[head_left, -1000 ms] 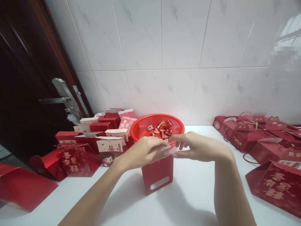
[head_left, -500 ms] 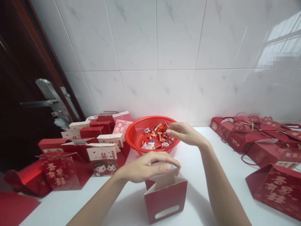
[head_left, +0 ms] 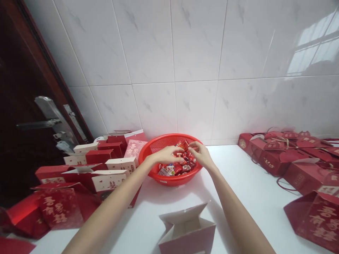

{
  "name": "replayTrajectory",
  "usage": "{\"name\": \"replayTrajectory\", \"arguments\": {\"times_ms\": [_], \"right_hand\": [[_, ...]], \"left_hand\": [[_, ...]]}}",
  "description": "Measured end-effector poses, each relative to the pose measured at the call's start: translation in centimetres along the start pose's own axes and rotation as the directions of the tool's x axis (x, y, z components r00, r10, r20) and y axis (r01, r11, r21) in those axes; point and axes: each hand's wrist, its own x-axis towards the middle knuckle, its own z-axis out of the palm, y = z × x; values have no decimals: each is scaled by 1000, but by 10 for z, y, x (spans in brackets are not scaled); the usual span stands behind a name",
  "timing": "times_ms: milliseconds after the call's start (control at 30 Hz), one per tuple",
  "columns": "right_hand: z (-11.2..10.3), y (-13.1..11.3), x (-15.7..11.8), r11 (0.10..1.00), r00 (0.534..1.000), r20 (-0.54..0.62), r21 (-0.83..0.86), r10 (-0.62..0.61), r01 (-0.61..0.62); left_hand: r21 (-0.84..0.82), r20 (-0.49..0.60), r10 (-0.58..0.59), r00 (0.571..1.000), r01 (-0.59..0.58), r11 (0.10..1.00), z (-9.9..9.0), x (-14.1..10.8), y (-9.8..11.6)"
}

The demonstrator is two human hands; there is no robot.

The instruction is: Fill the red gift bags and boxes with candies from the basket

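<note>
My left hand (head_left: 169, 154) reaches over the left part of a red plastic basket (head_left: 171, 180), its thumb and fingers apart just above the candies. Across from it, my right hand (head_left: 200, 154) is at the basket's right side, fingers bent and spread toward the pile. Wrapped candies (head_left: 182, 168), mostly red, lie heaped in the basket, partly hidden by both hands. I see nothing clearly gripped in either one. Below, between my forearms, stands a red paper gift box (head_left: 188, 240) with its top flaps open and its pale inside showing.
Several open red and cream boxes (head_left: 59, 208) stand in rows on the left. Closed red boxes (head_left: 280, 160) with cord handles are grouped on the right of the white table (head_left: 238, 190). Behind are a tiled wall (head_left: 148, 109) and a door handle (head_left: 39, 124).
Both hands have moved to the candies: the left forward from above the open box, the right down into the basket. The open box now appears lower in view.
</note>
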Motion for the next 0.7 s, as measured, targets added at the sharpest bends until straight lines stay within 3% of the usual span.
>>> {"name": "replayTrajectory", "arguments": {"times_ms": [100,200,267,367,567,700], "right_hand": [[0,-5,-4,977,993,84,-204,77,-59],[0,-11,-6,935,981,156,-350,118,-57],[1,-14,-6,913,974,182,-405,132,-48],[2,-19,-6,872,967,187,-485,174,-63],[2,-28,-8,805,948,219,-590,233,-61],[3,-32,-10,764,932,225,-641,284,-78]], "left_hand": [[266,248,-34,968,-34,964,26,31,0],[387,302,-92,949,-34,921,48,46,6],[442,270,-127,955,-5,897,53,47,6],[495,145,-228,963,129,859,45,44,-1],[506,-109,-446,888,436,744,19,40,-22],[466,-177,-460,870,486,739,12,40,-28]]}}
